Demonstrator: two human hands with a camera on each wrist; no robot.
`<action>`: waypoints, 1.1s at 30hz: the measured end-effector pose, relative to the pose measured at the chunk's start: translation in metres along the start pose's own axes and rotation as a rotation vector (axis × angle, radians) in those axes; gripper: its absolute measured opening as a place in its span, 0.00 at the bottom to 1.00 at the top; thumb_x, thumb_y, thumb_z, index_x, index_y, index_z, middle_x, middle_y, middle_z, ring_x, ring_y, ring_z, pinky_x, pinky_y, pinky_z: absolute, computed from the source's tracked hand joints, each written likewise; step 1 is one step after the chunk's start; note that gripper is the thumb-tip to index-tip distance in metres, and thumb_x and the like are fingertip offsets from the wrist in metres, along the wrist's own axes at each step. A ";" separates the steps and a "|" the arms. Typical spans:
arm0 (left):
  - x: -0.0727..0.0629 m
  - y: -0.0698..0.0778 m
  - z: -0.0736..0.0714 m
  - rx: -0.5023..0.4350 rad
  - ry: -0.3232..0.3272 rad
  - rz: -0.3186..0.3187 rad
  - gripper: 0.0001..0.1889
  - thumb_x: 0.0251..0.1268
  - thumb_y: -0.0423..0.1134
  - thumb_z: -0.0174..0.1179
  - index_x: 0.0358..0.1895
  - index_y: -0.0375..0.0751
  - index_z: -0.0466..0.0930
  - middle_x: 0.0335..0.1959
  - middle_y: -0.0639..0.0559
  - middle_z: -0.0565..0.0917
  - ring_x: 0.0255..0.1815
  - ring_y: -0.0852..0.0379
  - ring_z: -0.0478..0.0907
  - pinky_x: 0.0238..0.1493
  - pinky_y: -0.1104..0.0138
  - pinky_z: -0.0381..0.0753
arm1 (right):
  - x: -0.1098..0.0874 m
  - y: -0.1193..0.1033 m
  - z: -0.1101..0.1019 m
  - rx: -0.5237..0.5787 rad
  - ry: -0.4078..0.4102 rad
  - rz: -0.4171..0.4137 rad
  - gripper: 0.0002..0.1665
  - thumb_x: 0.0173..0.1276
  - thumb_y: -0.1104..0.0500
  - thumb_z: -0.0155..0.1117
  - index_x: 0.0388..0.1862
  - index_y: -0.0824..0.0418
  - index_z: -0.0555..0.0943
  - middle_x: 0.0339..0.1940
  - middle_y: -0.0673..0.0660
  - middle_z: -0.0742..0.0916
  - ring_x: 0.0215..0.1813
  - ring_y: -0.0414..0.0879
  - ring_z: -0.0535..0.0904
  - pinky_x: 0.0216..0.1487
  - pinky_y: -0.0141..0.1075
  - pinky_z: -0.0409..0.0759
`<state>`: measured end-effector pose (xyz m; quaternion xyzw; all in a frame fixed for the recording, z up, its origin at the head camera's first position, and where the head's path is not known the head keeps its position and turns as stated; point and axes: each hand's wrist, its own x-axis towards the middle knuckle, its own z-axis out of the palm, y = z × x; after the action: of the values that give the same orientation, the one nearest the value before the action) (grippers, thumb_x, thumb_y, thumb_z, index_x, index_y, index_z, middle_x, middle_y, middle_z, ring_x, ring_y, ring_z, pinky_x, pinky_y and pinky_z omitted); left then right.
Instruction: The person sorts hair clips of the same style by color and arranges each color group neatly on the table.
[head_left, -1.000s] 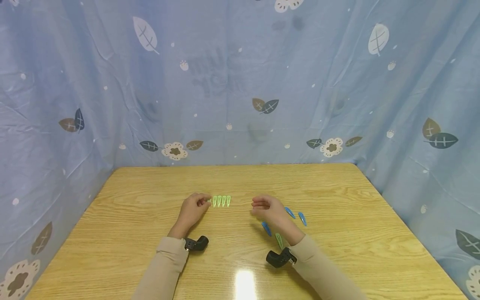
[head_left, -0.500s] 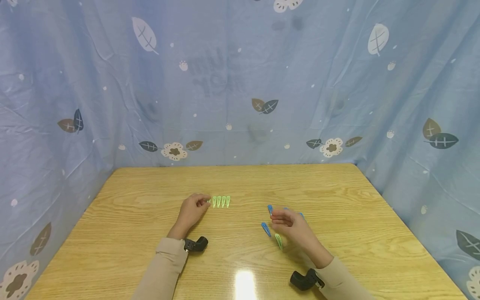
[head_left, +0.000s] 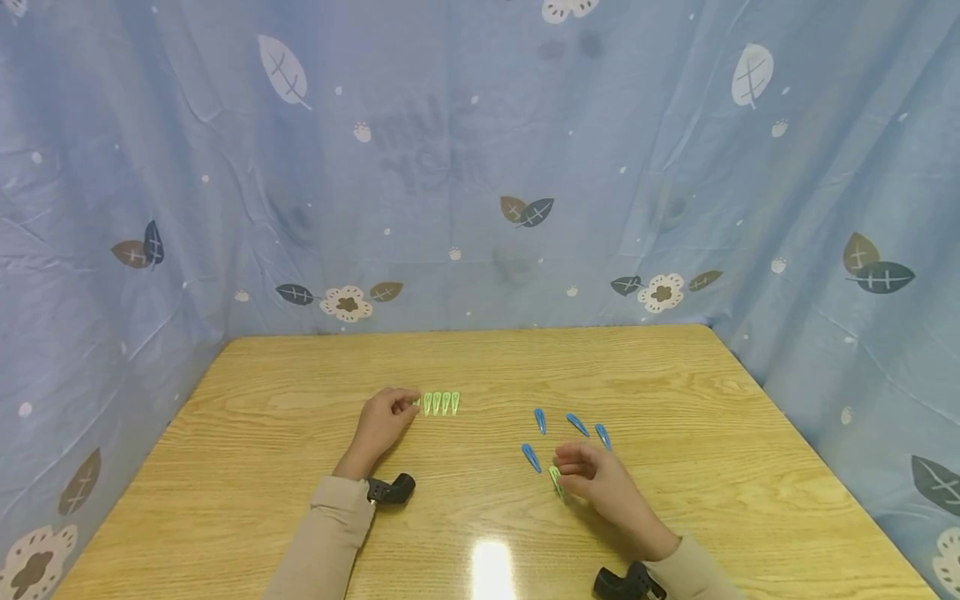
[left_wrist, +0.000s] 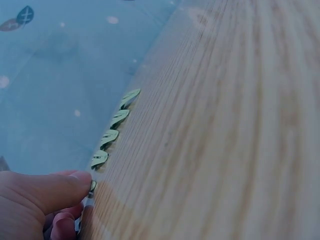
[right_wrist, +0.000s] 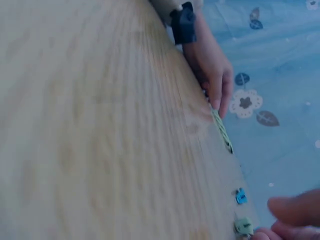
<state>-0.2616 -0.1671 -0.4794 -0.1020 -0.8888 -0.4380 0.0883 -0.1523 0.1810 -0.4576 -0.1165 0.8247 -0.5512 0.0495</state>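
Note:
A row of several green snap hair clips lies toward the back, left of centre. My left hand is at the row's left end, with thumb and index finger closed on the leftmost green hair clip, which they partly cover. My right hand is low over the table on the right, fingers bent and thumb apart from them. A lone green hair clip lies right by its fingertips, partly covered by the thumb. In the right wrist view this hand is blurred beside the clip.
Several blue hair clips lie scattered around the right hand: one blue clip to its left, another blue clip behind. A patterned blue curtain borders the wooden table at the back and sides.
My right hand has left a blue hair clip on the table behind the others and moved right and toward me, to the lone green clip. The left hand stays in place.

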 end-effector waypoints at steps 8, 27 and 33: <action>0.000 0.002 -0.001 -0.003 -0.011 -0.007 0.10 0.63 0.33 0.64 0.47 0.37 0.85 0.30 0.51 0.76 0.29 0.57 0.70 0.32 0.65 0.72 | 0.000 0.001 0.011 -0.092 0.106 0.040 0.20 0.57 0.70 0.68 0.50 0.71 0.78 0.44 0.59 0.84 0.46 0.50 0.80 0.44 0.29 0.79; 0.000 -0.002 0.000 0.010 -0.010 0.001 0.11 0.62 0.33 0.64 0.47 0.37 0.85 0.30 0.51 0.76 0.30 0.57 0.70 0.32 0.65 0.71 | 0.001 -0.014 0.007 -0.234 0.049 0.077 0.15 0.55 0.74 0.67 0.43 0.70 0.81 0.31 0.54 0.81 0.33 0.44 0.75 0.31 0.29 0.76; 0.000 0.000 -0.001 0.011 -0.008 0.002 0.11 0.62 0.33 0.64 0.47 0.37 0.85 0.29 0.51 0.76 0.29 0.56 0.70 0.32 0.65 0.71 | 0.003 -0.012 0.005 -0.217 0.044 0.094 0.13 0.56 0.74 0.66 0.42 0.69 0.82 0.31 0.54 0.81 0.34 0.44 0.76 0.31 0.30 0.76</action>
<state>-0.2615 -0.1674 -0.4786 -0.1042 -0.8915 -0.4325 0.0861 -0.1525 0.1711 -0.4483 -0.0705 0.8850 -0.4581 0.0443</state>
